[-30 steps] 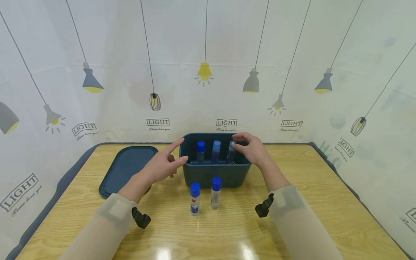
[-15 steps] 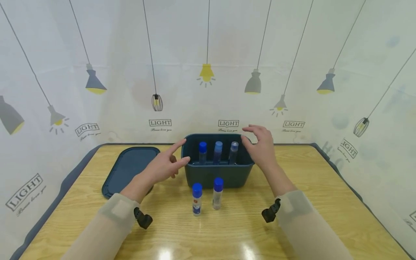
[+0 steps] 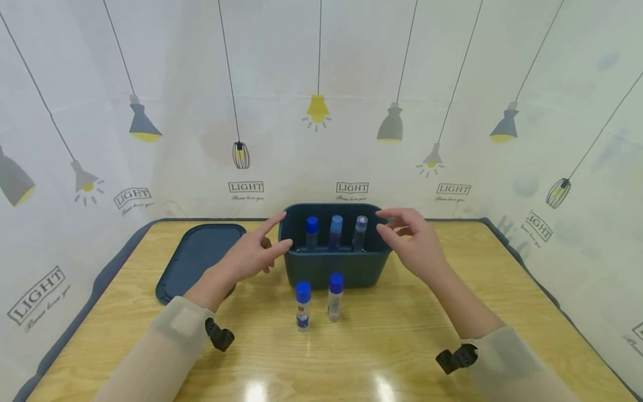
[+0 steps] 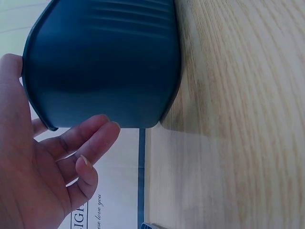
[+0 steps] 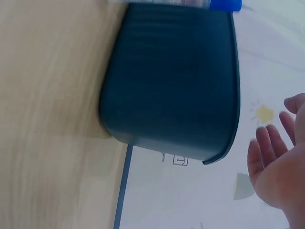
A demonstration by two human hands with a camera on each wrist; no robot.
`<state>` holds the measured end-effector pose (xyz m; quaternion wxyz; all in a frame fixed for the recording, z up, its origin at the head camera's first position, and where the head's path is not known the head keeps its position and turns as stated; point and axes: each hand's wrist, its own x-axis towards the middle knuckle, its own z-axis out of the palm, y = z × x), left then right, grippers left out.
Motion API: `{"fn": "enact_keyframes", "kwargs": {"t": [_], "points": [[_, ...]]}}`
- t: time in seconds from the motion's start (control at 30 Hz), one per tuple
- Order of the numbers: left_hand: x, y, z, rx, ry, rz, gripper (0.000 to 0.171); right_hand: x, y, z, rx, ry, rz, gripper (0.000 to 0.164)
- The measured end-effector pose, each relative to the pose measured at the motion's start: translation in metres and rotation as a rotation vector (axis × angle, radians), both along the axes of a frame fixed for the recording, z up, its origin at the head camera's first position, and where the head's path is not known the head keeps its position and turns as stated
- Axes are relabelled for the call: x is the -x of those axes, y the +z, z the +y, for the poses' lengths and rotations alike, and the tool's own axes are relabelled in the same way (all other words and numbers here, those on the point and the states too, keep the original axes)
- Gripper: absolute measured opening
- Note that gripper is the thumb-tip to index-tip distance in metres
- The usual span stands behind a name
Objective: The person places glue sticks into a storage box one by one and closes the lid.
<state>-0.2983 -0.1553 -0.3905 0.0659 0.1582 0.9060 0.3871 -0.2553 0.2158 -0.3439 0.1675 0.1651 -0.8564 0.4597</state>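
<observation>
A dark blue plastic bin (image 3: 331, 271) stands at the table's back. Inside, three glue sticks stand upright in a row: one with a dark blue cap (image 3: 312, 225), one with a lighter blue top (image 3: 335, 224) and one with a pale clear top (image 3: 360, 224). My left hand (image 3: 251, 254) rests its spread thumb and index finger on the bin's left rim, its other fingers loosely bent beside the end wall. My right hand (image 3: 417, 240) hovers at the right rim, fingers relaxed, holding nothing. Two blue-capped glue sticks, one labelled (image 3: 303, 307) and one clear-bodied (image 3: 335, 297), stand before the bin.
A dark blue lid (image 3: 201, 257) lies flat on the wooden table (image 3: 351, 357), left of the bin and partly behind the left forearm. Right behind the table's back edge hangs a white curtain (image 3: 281, 67) printed with lamps.
My right hand has let go of the clear-topped glue stick in the bin and drawn back to the right, out over the rim. My left hand stays on the left rim.
</observation>
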Motion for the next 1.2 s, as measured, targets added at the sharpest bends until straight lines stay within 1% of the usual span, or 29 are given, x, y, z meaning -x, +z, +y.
{"fn": "enact_keyframes", "kwargs": {"t": [0.13,0.23,0.33,0.43,0.57,0.73,0.8,0.9,1.0,1.2], "points": [[0.001,0.001,0.0,0.002,0.0,0.001,0.079,-0.021,-0.003,0.002,-0.037,0.056,-0.038,0.029],[0.001,0.001,-0.001,0.004,-0.002,0.011,0.08,-0.033,-0.008,0.002,-0.047,0.104,-0.077,0.028],[0.001,0.002,-0.001,0.002,-0.007,0.017,0.08,-0.041,-0.013,-0.002,-0.053,0.16,-0.117,0.027],[0.001,0.002,-0.001,0.001,-0.008,0.014,0.08,-0.046,-0.018,-0.007,-0.062,0.209,-0.158,0.028],[0.001,0.001,0.0,-0.003,-0.005,0.01,0.08,-0.048,-0.023,-0.014,-0.073,0.266,-0.223,0.033],[0.001,0.0,0.001,-0.012,0.0,0.004,0.08,-0.047,-0.03,-0.023,-0.101,0.302,-0.312,0.043],[0.001,0.0,0.001,-0.012,0.001,0.001,0.08,-0.046,-0.032,-0.026,-0.109,0.318,-0.329,0.047],[0.001,0.0,0.001,-0.009,0.002,-0.002,0.081,-0.045,-0.035,-0.032,-0.119,0.356,-0.341,0.052],[0.001,0.0,0.001,-0.008,0.003,0.0,0.082,-0.044,-0.037,-0.036,-0.143,0.385,-0.343,0.052],[0.001,-0.001,0.0,-0.02,0.001,-0.002,0.083,-0.045,-0.041,-0.041,-0.179,0.396,-0.341,0.047]]}}
